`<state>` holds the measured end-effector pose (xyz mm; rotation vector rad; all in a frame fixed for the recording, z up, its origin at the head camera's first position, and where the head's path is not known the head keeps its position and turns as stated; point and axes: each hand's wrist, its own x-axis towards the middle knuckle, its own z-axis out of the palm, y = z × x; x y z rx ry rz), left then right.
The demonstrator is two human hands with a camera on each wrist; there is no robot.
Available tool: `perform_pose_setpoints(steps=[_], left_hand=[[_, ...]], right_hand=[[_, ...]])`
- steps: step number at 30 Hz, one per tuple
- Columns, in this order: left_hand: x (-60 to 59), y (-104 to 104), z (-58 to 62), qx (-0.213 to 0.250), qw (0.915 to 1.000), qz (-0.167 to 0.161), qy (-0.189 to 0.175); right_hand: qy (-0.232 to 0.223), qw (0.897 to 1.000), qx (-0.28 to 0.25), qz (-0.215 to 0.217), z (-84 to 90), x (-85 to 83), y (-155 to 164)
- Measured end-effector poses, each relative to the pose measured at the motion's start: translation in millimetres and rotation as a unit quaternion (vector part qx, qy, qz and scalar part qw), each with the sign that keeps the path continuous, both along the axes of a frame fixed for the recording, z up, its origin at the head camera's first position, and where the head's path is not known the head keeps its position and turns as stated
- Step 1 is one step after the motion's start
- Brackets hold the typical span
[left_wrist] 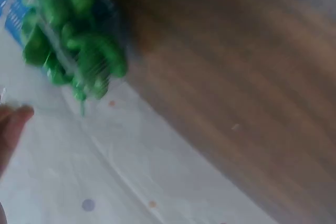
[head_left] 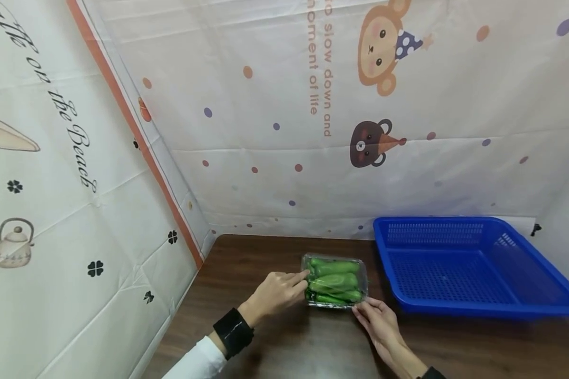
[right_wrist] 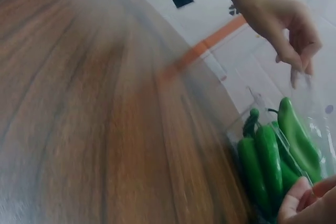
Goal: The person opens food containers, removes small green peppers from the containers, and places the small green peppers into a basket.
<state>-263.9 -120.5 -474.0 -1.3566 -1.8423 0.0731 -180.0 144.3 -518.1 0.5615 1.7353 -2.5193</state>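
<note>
A clear plastic tray (head_left: 364, 273) of green peppers (head_left: 334, 283) sits on the table, with clear plastic film (right_wrist: 310, 95) over it. At the tray's left side, my left hand (head_left: 280, 292) pinches the film between thumb and fingers; the right wrist view shows the film drawn up to those fingertips. My right hand (head_left: 379, 321) grips the tray's near right corner with thumb and fingertips. The peppers (left_wrist: 73, 35) look blurred in the left wrist view, where just a fingertip of the left hand shows at the left edge.
To the right of the tray stands a large blue plastic basket (head_left: 398, 295) with perforated walls. The brown wooden table (head_left: 265, 252) ends against a printed white cloth (head_left: 265, 184) at the back and another cloth on the left.
</note>
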Motion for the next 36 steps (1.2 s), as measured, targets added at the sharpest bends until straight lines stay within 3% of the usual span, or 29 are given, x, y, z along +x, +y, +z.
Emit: perform_pose_setpoints(steps=[4,6,9,11,12,14,15,17,18,19,20,21,22,24,25,26,28,30,32,36], left_hand=[[5.6,-0.1,-15.9,0.057,0.9958,0.035,-0.063],[11.1,1.1,-22.8,0.104,0.9838,0.062,-0.133],[20.1,3.5,-29.5,0.184,0.9438,0.107,-0.252],[24.8,5.5,-30.7,0.230,0.9121,0.127,-0.315],[26.2,6.3,-30.6,0.248,0.8983,0.136,-0.336],[27.1,7.6,-30.1,0.275,0.8765,0.147,-0.367],[26.9,7.9,-30.3,0.280,0.8675,0.153,-0.381],[25.1,8.6,-31.3,0.293,0.8412,0.157,-0.426],[23.3,8.4,-32.1,0.302,0.8185,0.155,-0.463],[22.5,8.0,-32.8,0.314,0.7879,0.146,-0.509],[21.5,7.5,-34.3,0.328,0.7482,0.135,-0.561],[20.8,7.0,-36.1,0.344,0.7014,0.120,-0.613],[19.5,6.0,-36.3,0.364,0.6526,0.106,-0.656],[18.2,4.2,-37.4,0.396,0.5576,0.083,-0.725],[18.4,4.0,-37.5,0.407,0.5195,0.073,-0.748],[18.0,4.1,-38.2,0.412,0.4889,0.067,-0.766],[17.9,4.5,-39.5,0.410,0.4565,0.059,-0.787],[17.6,4.8,-40.5,0.405,0.4331,0.050,-0.803],[17.1,5.3,-41.7,0.402,0.4201,0.042,-0.813],[15.3,7.0,-44.2,0.404,0.4028,0.028,-0.821]], right_hand=[[-0.006,1.000,0.001,0.013,2.8,-0.1,4.0],[-0.002,1.000,0.013,0.021,5.0,0.3,5.8],[0.013,0.998,0.051,0.033,7.4,2.1,6.6],[0.031,0.993,0.112,0.039,8.6,4.6,8.1],[0.053,0.985,0.162,0.038,8.7,5.4,9.0],[0.124,0.954,0.272,0.028,7.3,6.1,11.0],[0.168,0.927,0.335,0.017,5.9,6.1,12.4],[0.265,0.851,0.454,-0.016,1.8,3.8,15.7],[0.311,0.806,0.503,-0.033,-0.5,2.3,17.5],[0.350,0.771,0.530,-0.040,-2.6,0.8,19.3],[0.374,0.740,0.558,-0.044,-4.2,-0.4,20.8],[0.391,0.713,0.580,-0.044,-5.6,-1.0,22.7],[0.406,0.692,0.596,-0.039,-5.2,-3.0,23.8],[0.421,0.664,0.617,-0.024,-3.4,-5.5,25.7],[0.424,0.655,0.625,-0.018,-2.3,-6.3,26.5],[0.428,0.646,0.632,-0.012,-1.1,-6.8,27.2],[0.438,0.630,0.641,-0.001,1.0,-8.0,28.5],[0.446,0.624,0.642,0.013,3.4,-9.2,29.3],[0.450,0.624,0.638,0.027,6.0,-11.1,29.9],[0.445,0.632,0.632,0.051,12.6,-14.8,30.4]])
